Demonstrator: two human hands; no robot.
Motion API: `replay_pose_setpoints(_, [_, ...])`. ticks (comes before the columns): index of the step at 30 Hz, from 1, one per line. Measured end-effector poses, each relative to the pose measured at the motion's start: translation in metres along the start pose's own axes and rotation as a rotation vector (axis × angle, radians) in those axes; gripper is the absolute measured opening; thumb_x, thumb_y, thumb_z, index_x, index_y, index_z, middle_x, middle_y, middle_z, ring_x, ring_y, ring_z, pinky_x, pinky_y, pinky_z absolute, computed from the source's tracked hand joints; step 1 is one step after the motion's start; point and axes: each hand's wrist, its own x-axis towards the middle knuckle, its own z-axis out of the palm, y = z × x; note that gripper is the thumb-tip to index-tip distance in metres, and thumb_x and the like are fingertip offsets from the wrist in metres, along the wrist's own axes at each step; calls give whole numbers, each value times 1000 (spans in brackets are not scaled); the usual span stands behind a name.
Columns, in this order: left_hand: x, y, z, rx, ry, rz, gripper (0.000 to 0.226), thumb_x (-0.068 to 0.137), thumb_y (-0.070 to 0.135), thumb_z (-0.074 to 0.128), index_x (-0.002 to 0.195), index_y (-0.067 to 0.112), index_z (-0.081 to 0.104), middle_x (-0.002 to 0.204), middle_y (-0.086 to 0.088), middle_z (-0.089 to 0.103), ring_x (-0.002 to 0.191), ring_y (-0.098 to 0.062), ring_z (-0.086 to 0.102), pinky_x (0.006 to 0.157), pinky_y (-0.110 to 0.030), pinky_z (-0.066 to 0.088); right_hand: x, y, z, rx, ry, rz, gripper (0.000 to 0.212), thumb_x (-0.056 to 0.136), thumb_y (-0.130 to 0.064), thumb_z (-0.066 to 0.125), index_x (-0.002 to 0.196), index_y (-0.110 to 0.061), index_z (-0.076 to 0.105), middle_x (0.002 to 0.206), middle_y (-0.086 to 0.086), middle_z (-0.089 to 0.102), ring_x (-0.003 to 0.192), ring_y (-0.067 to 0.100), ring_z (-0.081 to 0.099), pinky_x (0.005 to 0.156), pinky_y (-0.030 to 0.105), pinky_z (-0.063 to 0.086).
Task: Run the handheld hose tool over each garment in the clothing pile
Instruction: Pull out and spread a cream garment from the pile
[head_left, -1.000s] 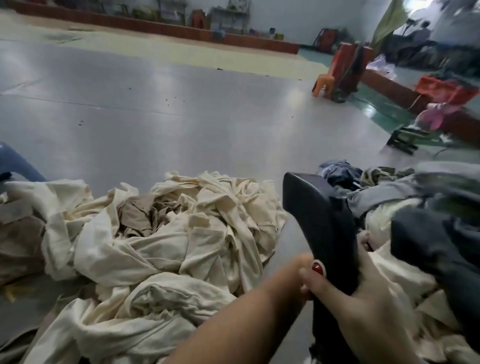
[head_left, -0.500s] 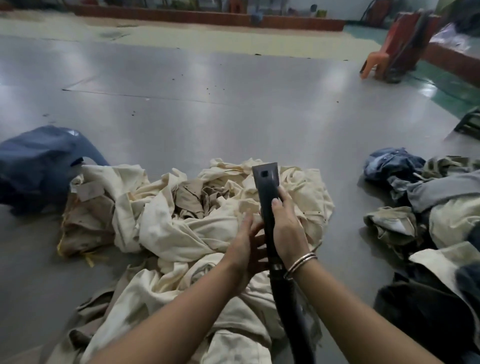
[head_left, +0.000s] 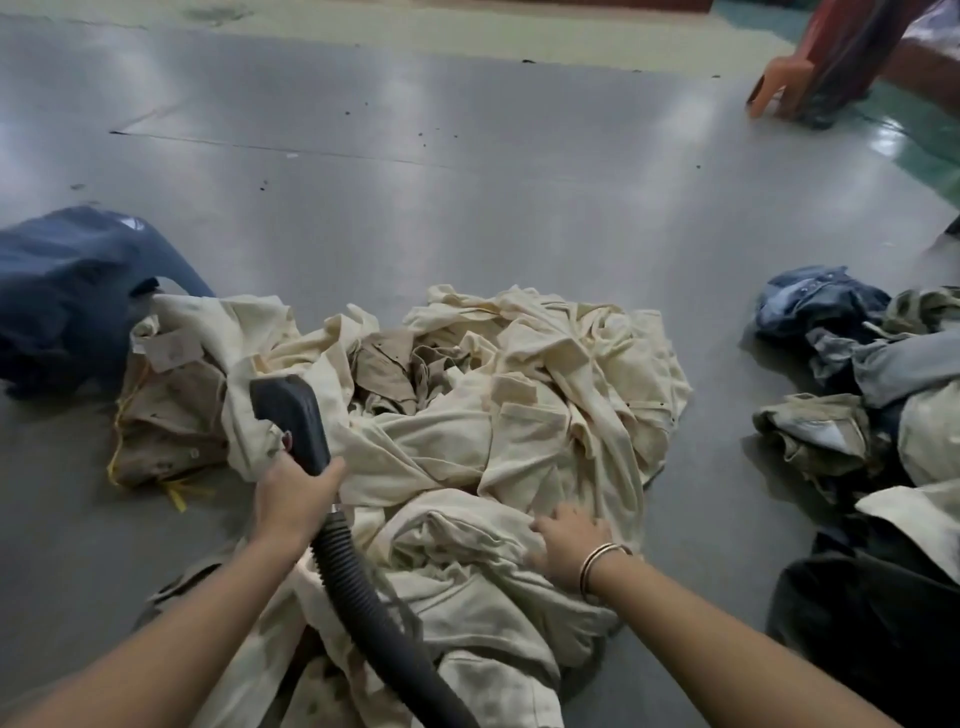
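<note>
A pile of cream garments (head_left: 467, 441) lies crumpled on the grey floor in front of me, with a tan piece near its middle. My left hand (head_left: 293, 499) grips the handle of the black hose tool (head_left: 291, 415), whose flat head rests over the pile's left side. Its ribbed black hose (head_left: 363, 608) runs back toward me between my arms. My right hand (head_left: 569, 540), with bangles at the wrist, rests flat with spread fingers on a cream garment at the pile's near right.
A dark blue garment (head_left: 67, 291) lies at the left. A second heap of denim, grey and dark clothes (head_left: 857, 415) sits at the right. An orange plastic stool (head_left: 779, 83) stands at the far right. Bare grey floor (head_left: 415, 197) stretches beyond the pile.
My right hand has let go of the tool and dropped onto the cream garment. My left hand now grips the tool alone and has swung its head to the pile's left side.
</note>
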Motion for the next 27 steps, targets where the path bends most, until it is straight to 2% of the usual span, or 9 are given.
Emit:
replay_pose_setpoints(4, [24, -15, 21, 47, 29, -31, 42, 82, 36, 66, 102, 3, 50, 86, -10, 55, 79, -31, 55, 70, -35, 40, 29, -28, 30, -34, 89, -109, 58, 91, -43, 52, 139, -15, 37, 142, 13, 35, 132, 30, 35, 108, 41, 30])
replay_pose_setpoints(7, [23, -31, 63, -53, -100, -242, 50, 84, 37, 63, 114, -2, 55, 96, -14, 61, 80, -29, 56, 72, -34, 42, 58, -58, 41, 50, 162, -144, 76, 90, -35, 57, 150, -14, 17, 158, 9, 16, 144, 25, 17, 117, 41, 17])
replay_pose_setpoints(9, [20, -49, 89, -146, -205, -388, 60, 86, 37, 63, 122, -9, 53, 115, -24, 60, 98, -35, 58, 86, -37, 47, 77, -70, 49, 59, 153, -109, 83, 89, -32, 57, 153, -14, 7, 159, 5, 13, 146, 22, 13, 119, 46, 8])
replay_pose_setpoints(11, [12, -67, 104, -182, -261, -475, 67, 86, 42, 63, 125, -12, 52, 122, -27, 58, 110, -38, 57, 93, -36, 45, 90, -73, 60, 13, 182, -42, 73, 88, -29, 57, 148, -11, 20, 150, 8, 31, 139, 24, 28, 114, 48, 16])
replay_pose_setpoints(13, [6, -80, 109, -231, -252, -517, 71, 84, 45, 64, 126, -11, 52, 120, -25, 60, 109, -36, 57, 86, -34, 44, 95, -70, 66, 0, 193, -11, 49, 88, -23, 53, 133, -13, 38, 138, 9, 48, 128, 26, 43, 104, 42, 29])
replay_pose_setpoints(17, [2, -83, 106, -409, -307, -536, 75, 84, 43, 67, 136, -6, 42, 124, -20, 58, 109, -35, 58, 83, -36, 52, 81, -41, 41, 420, 176, -35, 27, 87, -26, 55, 112, -16, 54, 121, 10, 61, 114, 31, 56, 85, 31, 41])
replay_pose_setpoints(22, [-8, -59, 95, -672, -338, -609, 57, 90, 23, 65, 134, -2, 39, 113, -22, 60, 80, -32, 64, 42, -28, 52, 16, 13, -49, 685, 455, -92, 8, 82, -6, 63, 90, -7, 65, 88, 10, 68, 88, 28, 61, 67, 30, 37])
replay_pose_setpoints(25, [-16, -53, 88, -661, -301, -619, 54, 92, 29, 59, 131, -4, 41, 106, -22, 61, 76, -34, 63, 44, -30, 48, -36, 15, -99, 707, 552, -157, 15, 80, 1, 64, 73, -12, 64, 70, 0, 61, 67, 14, 54, 60, 21, 40])
replay_pose_setpoints(27, [-19, -50, 81, -738, -257, -637, 42, 90, 27, 61, 118, -2, 48, 88, -18, 61, 68, -30, 60, 41, -28, 47, -65, 12, -139, 887, 642, -203, 7, 78, 0, 66, 73, -5, 65, 69, 3, 58, 65, 12, 49, 57, 20, 38])
